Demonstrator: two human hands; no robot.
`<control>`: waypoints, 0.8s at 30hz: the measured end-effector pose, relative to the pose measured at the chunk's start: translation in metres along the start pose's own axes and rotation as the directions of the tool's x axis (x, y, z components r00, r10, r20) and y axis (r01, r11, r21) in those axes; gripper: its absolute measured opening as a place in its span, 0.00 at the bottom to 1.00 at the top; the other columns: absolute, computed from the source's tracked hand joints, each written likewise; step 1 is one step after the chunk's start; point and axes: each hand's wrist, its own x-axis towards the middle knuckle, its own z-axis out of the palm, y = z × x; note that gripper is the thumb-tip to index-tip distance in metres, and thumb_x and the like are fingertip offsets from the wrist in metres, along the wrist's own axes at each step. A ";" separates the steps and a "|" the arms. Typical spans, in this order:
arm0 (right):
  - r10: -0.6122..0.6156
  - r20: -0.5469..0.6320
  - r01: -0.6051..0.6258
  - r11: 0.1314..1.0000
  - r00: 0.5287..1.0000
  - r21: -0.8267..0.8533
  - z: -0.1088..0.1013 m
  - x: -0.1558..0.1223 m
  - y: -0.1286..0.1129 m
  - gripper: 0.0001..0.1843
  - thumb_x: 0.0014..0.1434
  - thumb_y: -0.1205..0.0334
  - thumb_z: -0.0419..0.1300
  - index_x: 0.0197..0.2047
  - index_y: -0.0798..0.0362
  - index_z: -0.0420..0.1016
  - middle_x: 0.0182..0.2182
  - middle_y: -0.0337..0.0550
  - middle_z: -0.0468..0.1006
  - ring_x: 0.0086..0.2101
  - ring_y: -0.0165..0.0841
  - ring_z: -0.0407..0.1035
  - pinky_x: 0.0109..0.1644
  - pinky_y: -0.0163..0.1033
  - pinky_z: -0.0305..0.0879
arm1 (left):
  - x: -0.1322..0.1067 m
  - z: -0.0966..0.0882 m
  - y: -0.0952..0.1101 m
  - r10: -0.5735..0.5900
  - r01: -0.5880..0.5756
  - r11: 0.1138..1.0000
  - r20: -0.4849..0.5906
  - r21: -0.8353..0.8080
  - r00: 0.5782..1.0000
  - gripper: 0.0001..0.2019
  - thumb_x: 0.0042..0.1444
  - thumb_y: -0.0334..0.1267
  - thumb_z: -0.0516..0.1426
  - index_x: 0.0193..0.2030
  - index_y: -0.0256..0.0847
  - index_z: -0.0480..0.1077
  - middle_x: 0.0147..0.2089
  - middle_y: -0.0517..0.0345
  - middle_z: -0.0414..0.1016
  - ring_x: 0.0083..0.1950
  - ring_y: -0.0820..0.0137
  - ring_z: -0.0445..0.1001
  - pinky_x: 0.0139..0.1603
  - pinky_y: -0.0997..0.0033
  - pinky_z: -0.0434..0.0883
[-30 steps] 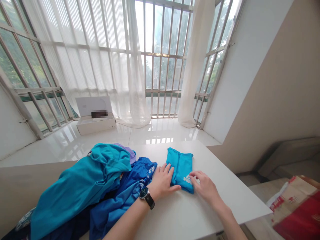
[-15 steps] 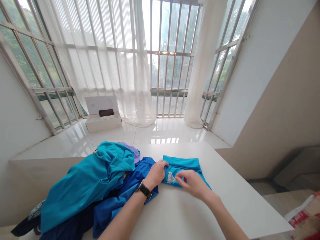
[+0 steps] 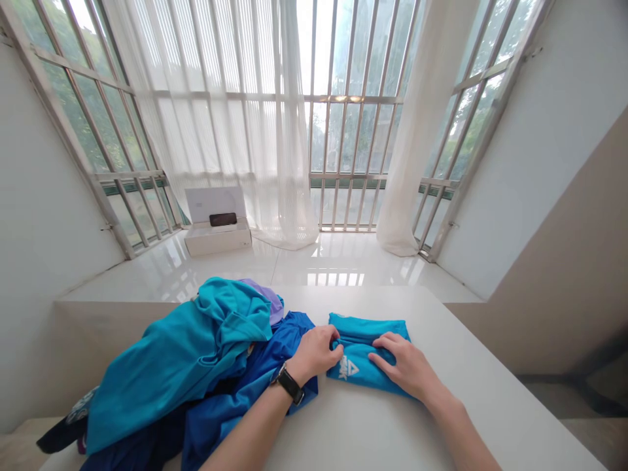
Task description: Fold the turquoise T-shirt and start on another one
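Note:
A folded turquoise garment (image 3: pixel 363 373) with a white triangle logo and lettering lies flat on the white table (image 3: pixel 353 425). At its left end, my left hand (image 3: pixel 316 352), with a black watch on the wrist, pinches the fabric edge between thumb and fingers. My right hand (image 3: pixel 405 363) rests on the garment's right part, fingers spread and apart over the cloth. Just left of my left hand is a heap of loose clothes: a royal blue garment (image 3: pixel 230 405), a large teal garment (image 3: pixel 161 366) and a bit of purple cloth (image 3: pixel 265 294).
On the glossy windowsill (image 3: pixel 289 261) behind the table stands an open white box (image 3: pixel 218 241) with a dark phone (image 3: pixel 223 219) on it. Sheer white curtains (image 3: pixel 220 131) hang before barred windows. A wall (image 3: pixel 530 196) rises on the right.
My right hand has moved right, away from the logo, and its fingers have spread on the cloth. My left hand still grips the left end. The view has shifted slightly.

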 end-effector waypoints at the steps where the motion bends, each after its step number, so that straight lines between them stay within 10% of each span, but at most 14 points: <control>1: 0.007 0.018 -0.007 1.000 1.000 0.002 -0.001 0.000 0.000 0.20 0.63 0.43 0.54 0.44 0.46 0.78 0.45 0.45 0.78 0.45 0.41 0.72 0.50 0.46 0.68 | 0.000 0.000 0.001 -0.002 0.002 1.000 -0.001 0.004 1.000 0.11 0.57 0.41 0.55 0.44 0.42 0.74 0.42 0.53 0.78 0.43 0.61 0.76 0.44 0.67 0.70; 16: -0.063 0.013 0.063 0.998 0.998 -0.021 -0.001 -0.001 -0.004 0.18 0.62 0.45 0.57 0.44 0.48 0.78 0.45 0.47 0.77 0.46 0.42 0.71 0.52 0.47 0.69 | -0.001 -0.004 0.002 0.021 -0.018 0.997 0.030 -0.078 0.999 0.10 0.55 0.39 0.56 0.43 0.42 0.73 0.36 0.57 0.78 0.35 0.67 0.73 0.35 0.72 0.66; 24: -0.192 0.031 0.189 0.979 0.981 0.074 0.008 0.000 -0.027 0.25 0.64 0.47 0.56 0.61 0.49 0.68 0.56 0.48 0.74 0.56 0.41 0.66 0.61 0.47 0.63 | 0.000 -0.008 0.005 0.135 -0.121 0.958 0.036 -0.261 0.990 0.10 0.57 0.38 0.57 0.43 0.43 0.77 0.37 0.59 0.80 0.35 0.69 0.73 0.38 0.73 0.67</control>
